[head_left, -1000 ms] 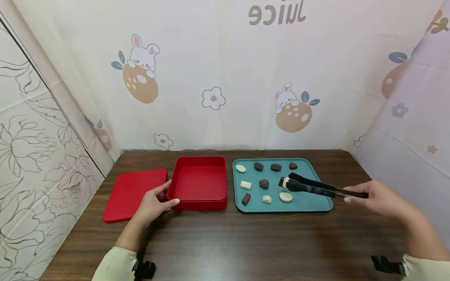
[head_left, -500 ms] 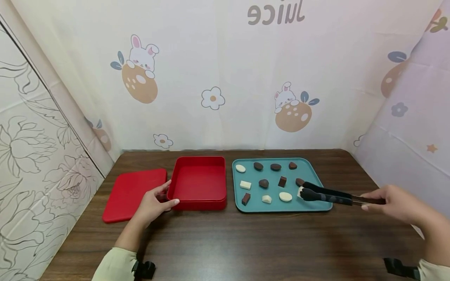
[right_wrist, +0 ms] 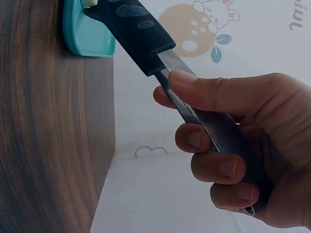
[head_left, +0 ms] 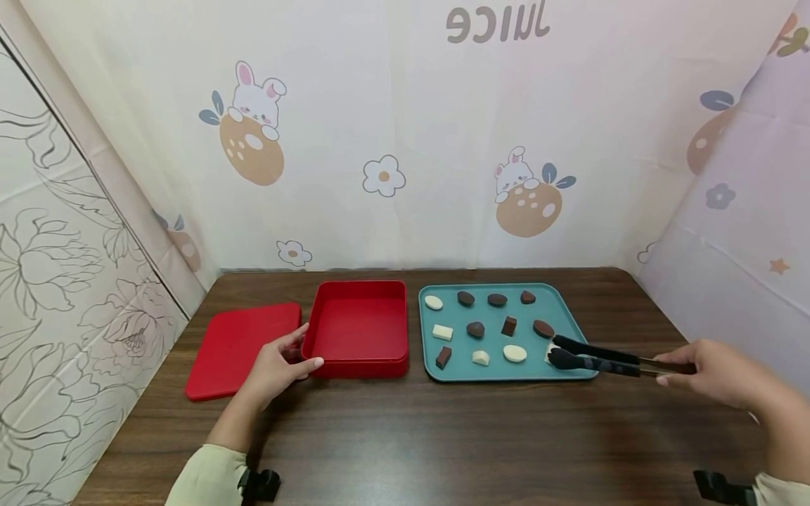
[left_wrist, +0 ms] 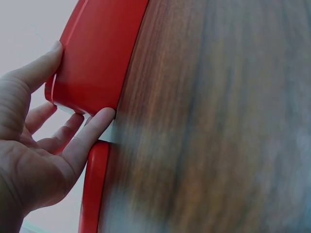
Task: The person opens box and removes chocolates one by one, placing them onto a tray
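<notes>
In the head view my left hand [head_left: 278, 369] holds the front left corner of a red box [head_left: 362, 370]. Its thumb presses the front wall, with the fingers along the side, as the left wrist view shows. My right hand [head_left: 721, 374] grips black-tipped metal tongs [head_left: 601, 360] around their handles. The tong tips are low over the right end of a teal tray [head_left: 460, 367]. A white chocolate [head_left: 548, 351] shows at the tips, mostly hidden by them. Just beyond lies a brown oval chocolate [head_left: 543, 329].
Several dark and white chocolates, such as a white oval one [head_left: 515, 353] and a dark bar [head_left: 444, 358], lie spaced out on the tray. A flat red lid [head_left: 237, 348] lies left of the box. A patterned curtain [head_left: 436, 211] hangs behind the wooden table [head_left: 411, 443].
The right hand and tongs have moved right and slightly toward me, carrying the white chocolate from beside the dark bar to the tray's right end. The left hand and box have stayed put.
</notes>
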The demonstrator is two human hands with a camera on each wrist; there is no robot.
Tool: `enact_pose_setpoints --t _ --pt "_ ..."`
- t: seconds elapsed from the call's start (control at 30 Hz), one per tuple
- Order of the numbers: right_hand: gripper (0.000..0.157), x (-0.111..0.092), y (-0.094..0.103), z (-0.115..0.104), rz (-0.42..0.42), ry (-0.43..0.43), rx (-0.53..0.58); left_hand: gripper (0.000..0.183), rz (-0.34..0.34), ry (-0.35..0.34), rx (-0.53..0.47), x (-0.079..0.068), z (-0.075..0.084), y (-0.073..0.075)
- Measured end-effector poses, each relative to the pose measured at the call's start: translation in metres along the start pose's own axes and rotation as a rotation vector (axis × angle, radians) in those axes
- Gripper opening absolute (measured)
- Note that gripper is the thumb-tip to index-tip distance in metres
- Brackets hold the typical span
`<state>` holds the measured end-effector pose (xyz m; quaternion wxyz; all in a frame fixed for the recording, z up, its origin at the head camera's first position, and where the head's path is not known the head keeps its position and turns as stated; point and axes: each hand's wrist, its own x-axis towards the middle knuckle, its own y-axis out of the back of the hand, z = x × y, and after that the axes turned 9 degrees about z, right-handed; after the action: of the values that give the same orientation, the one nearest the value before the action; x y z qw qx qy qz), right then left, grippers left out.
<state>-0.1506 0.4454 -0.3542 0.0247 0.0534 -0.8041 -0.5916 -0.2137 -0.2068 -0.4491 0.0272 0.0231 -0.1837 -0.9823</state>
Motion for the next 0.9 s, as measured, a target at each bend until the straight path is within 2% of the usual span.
enact_pose_setpoints --t 0.3,0.57,0.77,0.9 --pt "0.045 -0.005 0.001 0.001 0.033 -0.014 -0.006 0.084 0.001 0.0 0.0 -0.002 0.003 0.0" --pt "0.041 -0.014 -0.003 0.005 0.174 0.005 0.089 0.083 0.003 -0.002 0.006 -0.002 0.004 0.001" --pt "0.041 -0.016 -0.017 0.006 0.272 -0.04 0.178 0.084 0.002 0.01 -0.002 -0.002 0.002 0.0" --pt "0.043 -0.016 -0.031 0.005 0.289 -0.057 0.254 0.083 0.006 0.0 -0.003 -0.003 0.002 -0.001"
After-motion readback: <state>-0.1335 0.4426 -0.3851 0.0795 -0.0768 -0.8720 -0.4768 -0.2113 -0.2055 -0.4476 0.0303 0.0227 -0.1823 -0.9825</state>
